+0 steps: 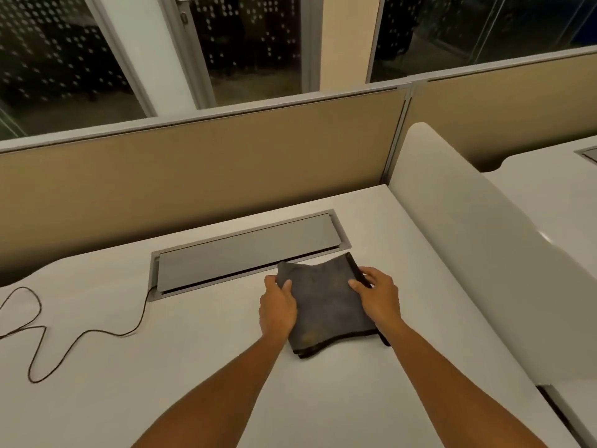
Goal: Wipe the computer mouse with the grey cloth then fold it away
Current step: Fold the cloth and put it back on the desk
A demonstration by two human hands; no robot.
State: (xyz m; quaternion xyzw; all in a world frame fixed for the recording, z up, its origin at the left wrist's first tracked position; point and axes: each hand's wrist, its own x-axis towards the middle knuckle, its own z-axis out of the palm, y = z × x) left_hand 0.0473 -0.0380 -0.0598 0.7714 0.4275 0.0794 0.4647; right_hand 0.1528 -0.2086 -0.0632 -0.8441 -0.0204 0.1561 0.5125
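Note:
The grey cloth (326,305) lies folded on the white desk (200,357), just in front of the cable tray lid. My left hand (277,307) grips its left edge, thumb on top. My right hand (376,297) holds its right edge near the far corner, fingers over the dark hem. The computer mouse itself is out of view; only a thin dark cable (64,337) snakes across the desk at the left and runs off the frame's left edge.
A grey cable tray lid (245,250) is set into the desk behind the cloth. A tan partition (193,176) bounds the far edge, and a white curved divider (478,240) stands along the right side. Glass walls rise beyond.

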